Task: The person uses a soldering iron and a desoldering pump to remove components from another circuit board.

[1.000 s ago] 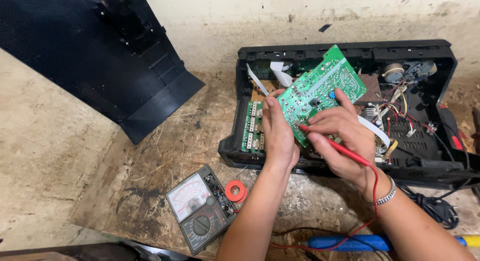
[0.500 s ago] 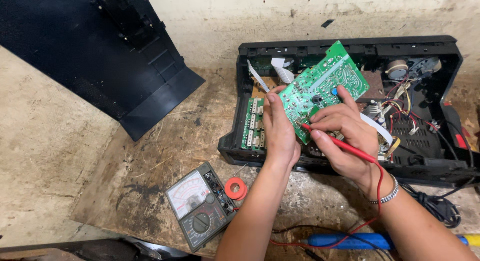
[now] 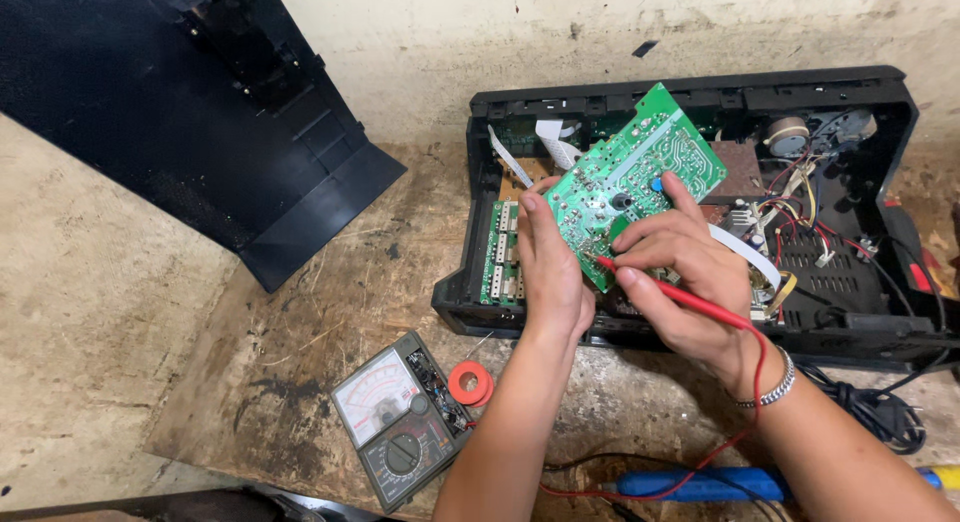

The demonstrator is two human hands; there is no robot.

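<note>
Gripping the green circuit board (image 3: pixel 640 177) along its lower left edge, the left hand (image 3: pixel 550 267) has its fingers curled round the board and its thumb laid up the near face, tilting the board up out of the open black device case (image 3: pixel 690 87) at the right centre of the frame. The right hand (image 3: pixel 685 272) pinches a red test probe (image 3: pixel 670 292) between thumb and fingers like a pen, its tip touching the board's lower edge (the exact solder point is too small to tell). A metal bracelet (image 3: pixel 770 387) circles the right wrist, and the probe's red lead (image 3: pixel 740 422) trails down toward the bottom of the frame. Inside the case lie white ribbon cables (image 3: pixel 745 252) and coloured wires, right of the board. On the worn wooden bench (image 3: pixel 330 312), lower centre, sits an analogue multimeter (image 3: pixel 400 432), with a small red ring (image 3: pixel 470 384) just beside it. A blue-handled tool (image 3: pixel 700 482) lies along the bottom edge. A black cover panel (image 3: pixel 180 112) leans at the upper left.
</note>
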